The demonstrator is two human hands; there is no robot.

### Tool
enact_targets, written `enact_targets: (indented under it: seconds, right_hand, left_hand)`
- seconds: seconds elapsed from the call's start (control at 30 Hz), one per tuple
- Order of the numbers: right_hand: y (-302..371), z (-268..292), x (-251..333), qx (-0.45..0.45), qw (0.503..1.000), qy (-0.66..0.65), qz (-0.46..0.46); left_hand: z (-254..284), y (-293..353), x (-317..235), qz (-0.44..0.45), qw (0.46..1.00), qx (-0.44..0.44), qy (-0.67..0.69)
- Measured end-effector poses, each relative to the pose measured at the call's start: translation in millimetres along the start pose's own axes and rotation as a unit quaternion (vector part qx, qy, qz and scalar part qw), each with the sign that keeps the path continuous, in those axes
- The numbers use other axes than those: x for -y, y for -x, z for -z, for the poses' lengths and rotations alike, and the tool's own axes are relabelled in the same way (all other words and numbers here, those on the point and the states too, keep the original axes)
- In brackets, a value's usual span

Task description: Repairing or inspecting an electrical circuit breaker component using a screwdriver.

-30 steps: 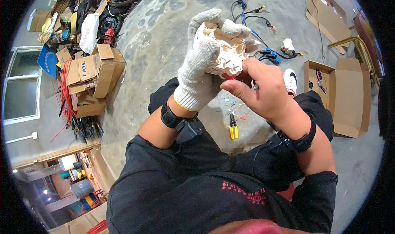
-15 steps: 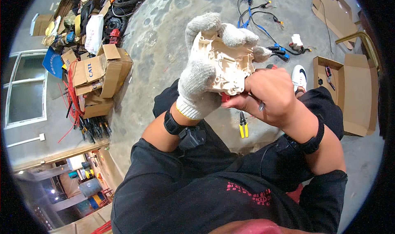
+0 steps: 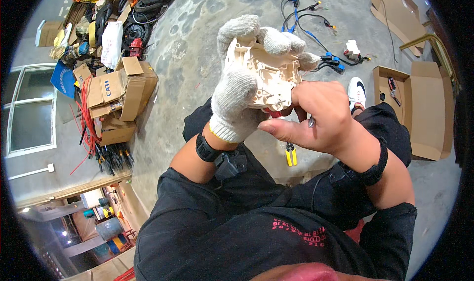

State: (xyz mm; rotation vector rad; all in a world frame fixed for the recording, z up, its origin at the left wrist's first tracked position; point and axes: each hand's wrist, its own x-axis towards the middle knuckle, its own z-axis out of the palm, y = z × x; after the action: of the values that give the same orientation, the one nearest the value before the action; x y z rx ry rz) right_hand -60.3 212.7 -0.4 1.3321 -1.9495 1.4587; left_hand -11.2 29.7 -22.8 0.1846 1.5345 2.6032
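Note:
My left hand (image 3: 232, 91), in a white knit glove, grips a cream plastic housing (image 3: 274, 78), with fingers over its far edge and thumb along its near left side. The housing's ribbed, hollow inner side faces up. My bare right hand (image 3: 323, 113) is curled at the housing's lower right corner, its thumb stretched out below. The short end of a slim metal piece (image 3: 311, 122) shows in the curled right hand; the rest of it is hidden. Under the housing's near edge, a red part (image 3: 271, 112) peeks out between the two hands.
Yellow-handled wire strippers (image 3: 291, 156) lie on the floor below my hands. Farther off are a blue-black cable harness (image 3: 308, 30) and a small white part (image 3: 352, 50). An open cardboard box (image 3: 429, 113) holding a tool stands right; heaped cartons (image 3: 121, 91) stand left.
The right thumb has come away from the red part and now extends lower. The red part is less visible beneath the housing. Both hands and the housing have shifted slightly left.

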Motion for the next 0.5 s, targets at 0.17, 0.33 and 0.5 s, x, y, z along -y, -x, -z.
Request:
enact_targets:
  seconds: [0.17, 0.33, 0.5]
  right_hand:
    - [2.5, 2.3, -3.3, 0.032, 0.997, -0.071, 0.006]
    - [3.1, 2.5, -4.5, 0.039, 0.999, -0.020, 0.019]
    - [5.2, 3.4, -8.3, 0.053, 0.998, 0.019, 0.005]
  left_hand:
    - [-11.0, -4.6, -4.0, 0.009, 0.999, -0.019, 0.044]
    - [-25.0, -9.3, -10.1, 0.014, 0.995, -0.035, 0.091]
    - [-22.3, -2.6, -15.8, 0.057, 0.992, -0.035, 0.106]
